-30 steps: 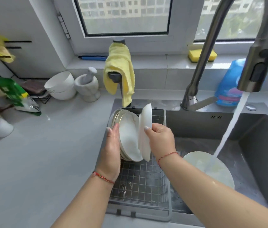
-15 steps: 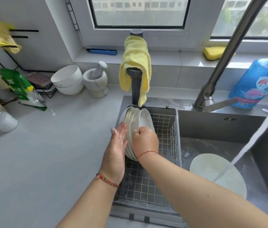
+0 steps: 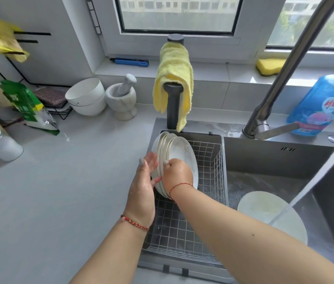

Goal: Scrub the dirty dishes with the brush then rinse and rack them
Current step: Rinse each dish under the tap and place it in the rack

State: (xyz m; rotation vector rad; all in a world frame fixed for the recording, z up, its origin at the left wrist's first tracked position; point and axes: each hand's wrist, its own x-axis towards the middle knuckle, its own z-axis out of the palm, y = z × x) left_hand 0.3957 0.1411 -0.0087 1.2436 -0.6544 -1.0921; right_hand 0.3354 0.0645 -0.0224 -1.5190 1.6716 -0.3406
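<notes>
Several white plates (image 3: 179, 151) stand on edge in the wire rack (image 3: 207, 160) at the left end of the sink. My right hand (image 3: 177, 174) grips the rim of the front plate, fingers curled over its edge. My left hand (image 3: 144, 181) lies flat with straight fingers against the back of the stack. Another white plate (image 3: 264, 210) lies flat on the sink floor under the running stream of water (image 3: 313, 181). No brush is in view.
The tall faucet (image 3: 280, 70) rises at the right, beside a blue detergent bottle (image 3: 326, 101). A yellow cloth (image 3: 174, 78) hangs on a dark post behind the rack. White bowls (image 3: 87, 97) and a mortar with pestle (image 3: 123, 99) stand on the grey counter. A yellow sponge (image 3: 270, 66) lies on the sill.
My right hand has pushed the plate it held apart from the stack back against the other plates. My left hand stays against the stack. The camera view has shifted left.
</notes>
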